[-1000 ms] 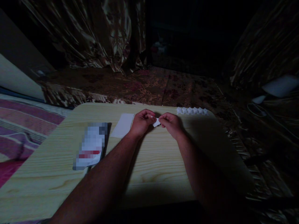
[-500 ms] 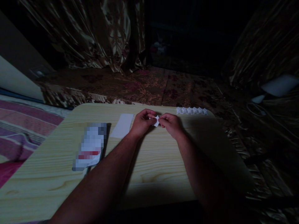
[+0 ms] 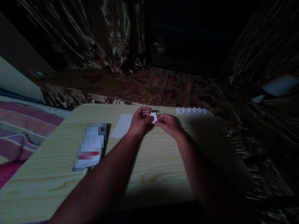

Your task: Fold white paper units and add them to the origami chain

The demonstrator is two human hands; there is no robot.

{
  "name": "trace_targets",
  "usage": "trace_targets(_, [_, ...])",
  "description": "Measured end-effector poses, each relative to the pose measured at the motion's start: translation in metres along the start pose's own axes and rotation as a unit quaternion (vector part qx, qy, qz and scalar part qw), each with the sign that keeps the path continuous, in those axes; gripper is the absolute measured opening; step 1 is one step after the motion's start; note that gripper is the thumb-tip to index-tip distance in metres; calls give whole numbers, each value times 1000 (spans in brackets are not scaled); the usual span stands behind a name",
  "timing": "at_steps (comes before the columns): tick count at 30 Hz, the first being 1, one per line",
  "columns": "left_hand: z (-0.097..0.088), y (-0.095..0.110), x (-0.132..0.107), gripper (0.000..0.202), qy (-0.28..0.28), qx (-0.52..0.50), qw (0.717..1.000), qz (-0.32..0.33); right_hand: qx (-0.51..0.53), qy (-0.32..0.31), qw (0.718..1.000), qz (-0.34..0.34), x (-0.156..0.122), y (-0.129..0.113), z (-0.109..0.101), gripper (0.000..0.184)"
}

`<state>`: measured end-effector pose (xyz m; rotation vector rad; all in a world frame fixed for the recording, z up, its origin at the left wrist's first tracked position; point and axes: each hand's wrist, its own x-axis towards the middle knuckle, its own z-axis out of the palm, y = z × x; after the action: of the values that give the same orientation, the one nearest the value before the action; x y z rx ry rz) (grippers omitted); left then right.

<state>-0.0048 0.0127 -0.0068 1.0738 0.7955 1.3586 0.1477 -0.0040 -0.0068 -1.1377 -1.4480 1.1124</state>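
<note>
Nearest, the two forearms [image 3: 102,168] reach in over the wooden table [image 3: 158,165], with bare wood between them that gives room to draw back toward the near edge. To the left lies what looks like a phone [image 3: 92,146], its surface blurred out, close beside the left forearm, so a sideways swing there could knock it.

Farther in, a white sheet [image 3: 120,127] lies flat, partly hidden behind the left hand [image 3: 139,123]. That hand pinches a small piece of paper [image 3: 154,118] between thumb and fingers; the right hand [image 3: 170,125] has its fingertips closed at the paper's right side. The step in hand seems to be shaping or folding this piece, above the table's far half. The next move would call for a steady left hold and light right fingers.

Beyond the right hand, six white paper stars [image 3: 191,111] stand in a row near the far edge, leaving little wood behind them. Past that edge hangs a dark curtain [image 3: 119,37]
</note>
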Motion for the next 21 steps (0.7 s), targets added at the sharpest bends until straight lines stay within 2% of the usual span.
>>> trace_targets(12, [1,2,-1,44,-1,7,1000,-6,-32,-17,999,-15,-1,0,0,18])
trace_targets(17, [2,2,-3,40,-17,23,999,-12,-21,12,999,-31,0,5,-1,16])
trace_targets(21, [3,1,-5,36,-51,65,996,-16,9,43,999,-11,1,5,-1,17])
